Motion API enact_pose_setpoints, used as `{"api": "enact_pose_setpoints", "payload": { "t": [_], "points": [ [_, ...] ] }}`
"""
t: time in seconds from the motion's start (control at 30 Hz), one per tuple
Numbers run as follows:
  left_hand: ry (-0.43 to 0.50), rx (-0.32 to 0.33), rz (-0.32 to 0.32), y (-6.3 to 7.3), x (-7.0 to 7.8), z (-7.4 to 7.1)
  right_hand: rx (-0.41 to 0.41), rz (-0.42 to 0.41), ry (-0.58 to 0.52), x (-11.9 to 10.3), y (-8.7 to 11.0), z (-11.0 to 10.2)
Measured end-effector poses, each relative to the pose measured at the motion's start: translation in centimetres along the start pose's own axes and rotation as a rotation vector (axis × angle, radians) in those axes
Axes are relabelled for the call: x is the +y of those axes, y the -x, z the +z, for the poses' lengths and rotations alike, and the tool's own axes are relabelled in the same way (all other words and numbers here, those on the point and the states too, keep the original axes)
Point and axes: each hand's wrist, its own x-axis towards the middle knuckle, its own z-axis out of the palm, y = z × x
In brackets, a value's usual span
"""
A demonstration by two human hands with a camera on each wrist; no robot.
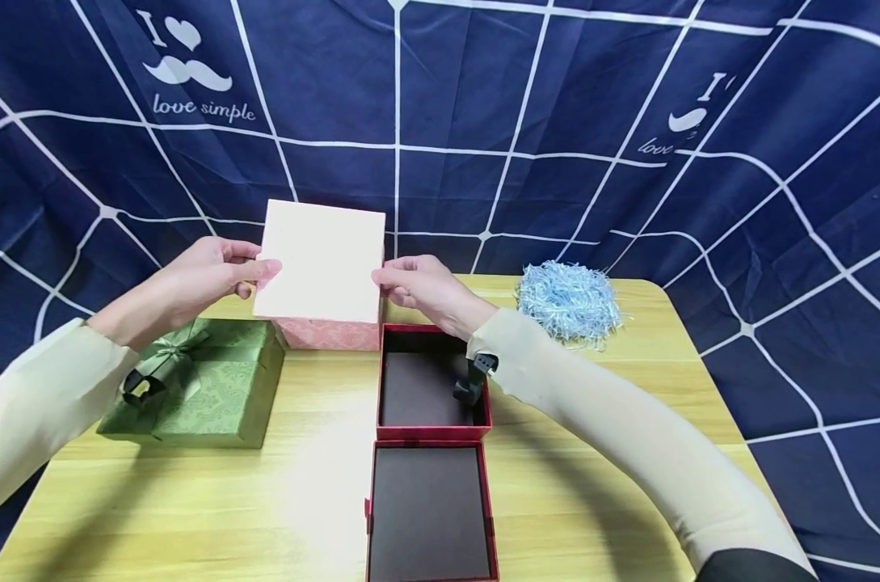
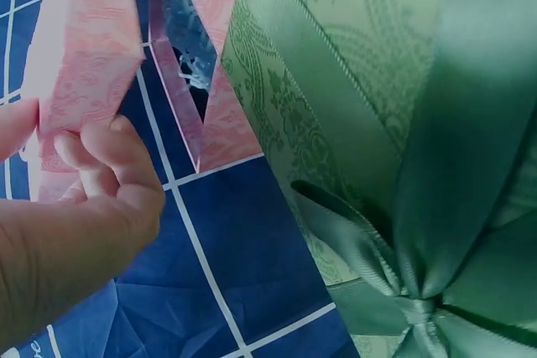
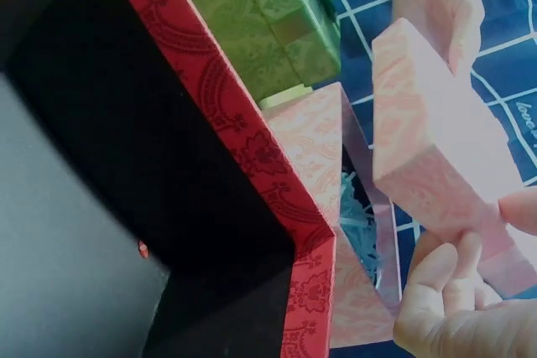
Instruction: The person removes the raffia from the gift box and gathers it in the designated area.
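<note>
Both hands hold a pink patterned box lid [image 1: 319, 260], raised over a matching pink box [image 1: 329, 336]. My left hand [image 1: 217, 271] pinches its left edge, thumb on the top face and fingers beneath. The opposite edge is gripped by my right hand [image 1: 428, 291] in the same way. In the right wrist view the lid [image 3: 449, 136] stands apart from the box [image 3: 306, 136], and blue paper shreds [image 3: 359, 224] show through the gap. The left wrist view also shows blue shreds [image 2: 189, 31] inside; the head view hides them under the lid.
At left sits a green gift box [image 1: 246, 396] with a ribbon bow [image 1: 174, 347]. An open red box [image 1: 434, 433] with dark lining lies below my right forearm, its lid or second half [image 1: 431, 517] in front. A heap of blue shreds [image 1: 569, 301] rests at back right.
</note>
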Motion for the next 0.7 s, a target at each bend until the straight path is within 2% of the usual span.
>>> {"api": "enact_pose_setpoints", "payload": {
  "t": [0.2, 0.4, 0.53, 0.7],
  "points": [
    [-0.024, 0.013, 0.007, 1.2, -0.1, -0.2, -0.029, -0.040, -0.015, 0.4, 0.6, -0.4],
    [0.103, 0.046, 0.038, 2.8, -0.3, -0.1, -0.042, -0.097, 0.068, 0.9, 1.6, -0.6],
    [0.080, 0.063, 0.057, 3.8, -0.3, 0.1, -0.052, -0.140, 0.127, 1.0, 2.7, -0.6],
    [0.088, 0.032, 0.065, 5.3, -0.6, 0.1, -0.083, -0.172, 0.212, 1.2, 3.6, -0.7]
  ]
}}
